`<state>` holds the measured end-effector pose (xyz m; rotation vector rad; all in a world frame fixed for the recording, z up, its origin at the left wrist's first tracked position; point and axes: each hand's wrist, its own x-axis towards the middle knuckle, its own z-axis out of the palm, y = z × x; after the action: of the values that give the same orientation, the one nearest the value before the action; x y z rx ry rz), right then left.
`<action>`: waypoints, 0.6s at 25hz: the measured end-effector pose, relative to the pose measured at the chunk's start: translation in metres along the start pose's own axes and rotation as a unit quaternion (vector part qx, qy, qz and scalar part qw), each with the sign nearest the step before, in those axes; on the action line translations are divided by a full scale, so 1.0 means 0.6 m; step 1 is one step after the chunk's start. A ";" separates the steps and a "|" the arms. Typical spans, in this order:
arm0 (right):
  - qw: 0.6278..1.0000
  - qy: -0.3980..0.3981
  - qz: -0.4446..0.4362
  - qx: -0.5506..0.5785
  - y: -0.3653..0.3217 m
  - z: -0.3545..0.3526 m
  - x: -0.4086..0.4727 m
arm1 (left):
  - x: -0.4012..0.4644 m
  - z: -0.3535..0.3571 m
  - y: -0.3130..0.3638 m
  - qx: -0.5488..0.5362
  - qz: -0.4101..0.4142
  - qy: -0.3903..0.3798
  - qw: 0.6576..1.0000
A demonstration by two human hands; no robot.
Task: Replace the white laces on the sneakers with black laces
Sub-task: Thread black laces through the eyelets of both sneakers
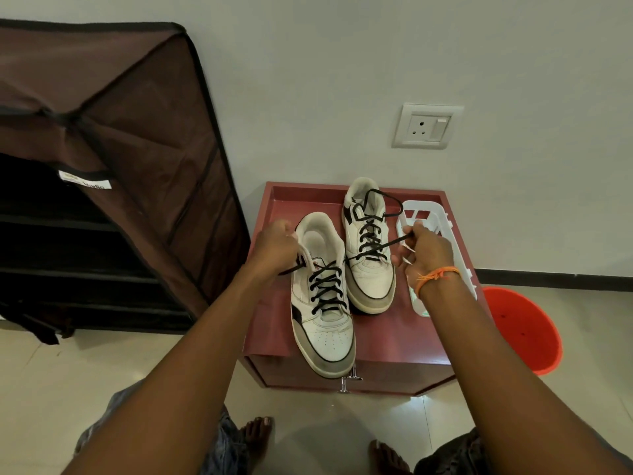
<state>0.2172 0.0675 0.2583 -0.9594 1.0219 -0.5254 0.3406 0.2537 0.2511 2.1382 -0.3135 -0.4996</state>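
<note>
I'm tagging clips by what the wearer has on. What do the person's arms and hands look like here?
Both forearms are bare, with no sleeves in view. The right hand has an orange thread bracelet tied round its wrist, with loose knotted ends. The left hand and its wrist carry nothing: no watch, ring or glove shows.

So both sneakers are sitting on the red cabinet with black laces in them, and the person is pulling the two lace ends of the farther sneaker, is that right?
Not quite. The head view shows the left hand and right hand pulling the black lace ends of the nearer sneaker, not the farther sneaker. The rest holds: both sit on the red cabinet with black laces.
</note>
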 end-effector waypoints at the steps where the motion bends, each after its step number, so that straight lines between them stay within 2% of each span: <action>1: 1.000 -0.003 -0.002 0.026 -0.013 -0.006 0.000 | -0.004 -0.014 -0.001 -0.008 -0.018 0.005 1.000; 6: 0.989 -0.013 -0.008 0.146 -0.060 -0.032 0.010 | -0.011 -0.035 -0.007 0.102 0.024 0.043 0.994; 8: 0.993 0.000 -0.010 0.119 -0.063 -0.032 0.010 | -0.004 -0.030 -0.009 0.114 0.004 0.020 0.993; 11: 0.998 0.006 -0.031 0.045 -0.063 -0.028 0.009 | -0.008 -0.020 -0.011 0.173 -0.051 -0.059 0.982; 15: 0.999 0.003 -0.038 -0.003 -0.066 -0.025 0.013 | -0.020 -0.015 -0.001 0.169 -0.061 -0.107 0.978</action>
<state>0.2095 0.0353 0.2861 -1.0045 0.9966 -0.5889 0.3339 0.2653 0.2583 2.4467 -0.4135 -0.7971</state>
